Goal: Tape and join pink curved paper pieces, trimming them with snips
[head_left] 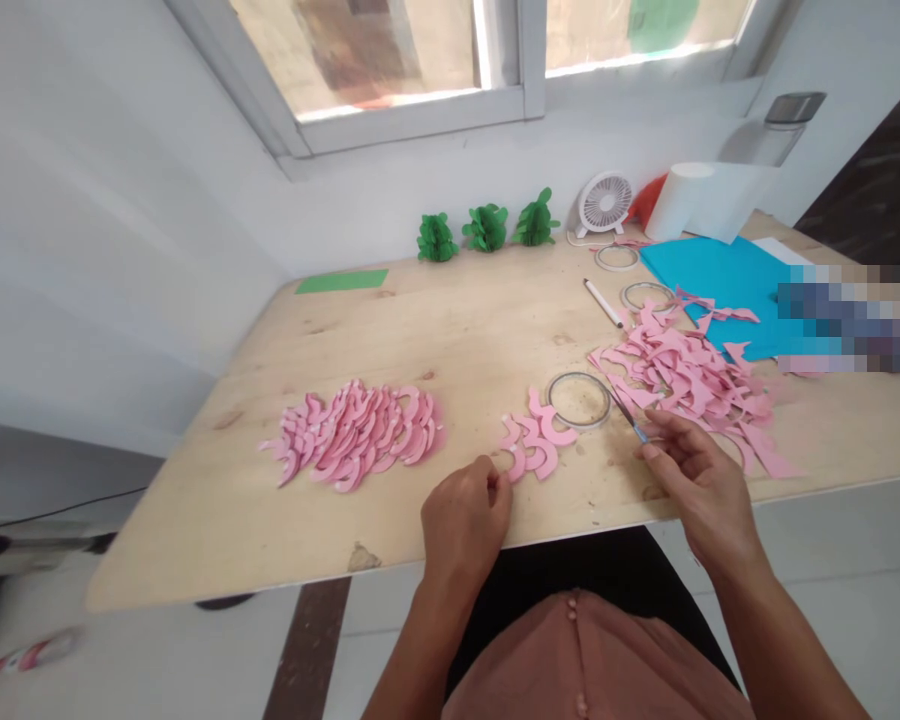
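Observation:
My left hand [466, 515] rests at the table's front edge, its fingers curled closed; whatever they hold, if anything, is hidden. Just beyond its knuckles lies a small group of pink curved paper pieces [538, 455]. Between thumb and fingers, my right hand [694, 470] grips a slim pointed tool that looks like scissors [627, 412], their handles mostly covered. Their dark tip points toward a thin tape-like ring [579, 427] lying flat. Pink paper scraps [682, 365] are heaped behind the right hand. Left of my left hand, many pink curved pieces [360, 435] lie overlapping.
A white pen [602, 302] and two more rings [647, 284] lie behind the scraps. Blue sheets [727, 290], a paper roll [679, 200] and a small fan [605, 203] stand right. Green paper shapes [486, 230] line the wall, beside a green strip [343, 281].

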Motion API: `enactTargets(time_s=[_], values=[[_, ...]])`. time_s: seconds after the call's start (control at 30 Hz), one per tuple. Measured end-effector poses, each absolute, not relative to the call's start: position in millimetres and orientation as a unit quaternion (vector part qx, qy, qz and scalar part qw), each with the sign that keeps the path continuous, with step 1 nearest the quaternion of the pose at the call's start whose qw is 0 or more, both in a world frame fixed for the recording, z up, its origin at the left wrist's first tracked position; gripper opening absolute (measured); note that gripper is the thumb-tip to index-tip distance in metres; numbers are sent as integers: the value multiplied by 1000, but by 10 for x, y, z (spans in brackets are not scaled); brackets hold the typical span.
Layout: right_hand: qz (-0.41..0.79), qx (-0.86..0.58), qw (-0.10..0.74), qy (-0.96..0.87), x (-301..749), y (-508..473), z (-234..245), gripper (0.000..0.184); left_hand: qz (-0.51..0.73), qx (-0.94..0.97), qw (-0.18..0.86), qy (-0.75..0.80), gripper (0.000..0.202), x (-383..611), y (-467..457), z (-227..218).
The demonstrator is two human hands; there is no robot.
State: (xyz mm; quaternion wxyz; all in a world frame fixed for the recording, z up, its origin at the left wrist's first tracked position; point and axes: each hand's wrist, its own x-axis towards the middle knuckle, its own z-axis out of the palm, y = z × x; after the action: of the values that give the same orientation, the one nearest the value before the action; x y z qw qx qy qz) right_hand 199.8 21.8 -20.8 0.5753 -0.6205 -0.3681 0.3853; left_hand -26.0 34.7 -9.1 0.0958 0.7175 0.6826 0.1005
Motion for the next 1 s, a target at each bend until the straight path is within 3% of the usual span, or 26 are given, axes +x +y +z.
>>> enactTargets(time_s=[0.3, 0.53, 0.8, 1.0], values=[[389, -606, 621, -308, 2043, 208, -179, 33, 224, 716, 123, 649, 24, -279, 325, -57], [405, -570, 674, -238, 2074, 200, -114, 32, 355, 751, 133, 541, 17, -67, 430, -71], [400, -561, 675, -264, 2121, 190, -164, 33, 207, 841, 25, 500, 15, 194, 605, -54], [410, -554, 680, -252, 2112, 191, -150, 32, 118, 864, 12, 490, 10, 349, 733, -23]])
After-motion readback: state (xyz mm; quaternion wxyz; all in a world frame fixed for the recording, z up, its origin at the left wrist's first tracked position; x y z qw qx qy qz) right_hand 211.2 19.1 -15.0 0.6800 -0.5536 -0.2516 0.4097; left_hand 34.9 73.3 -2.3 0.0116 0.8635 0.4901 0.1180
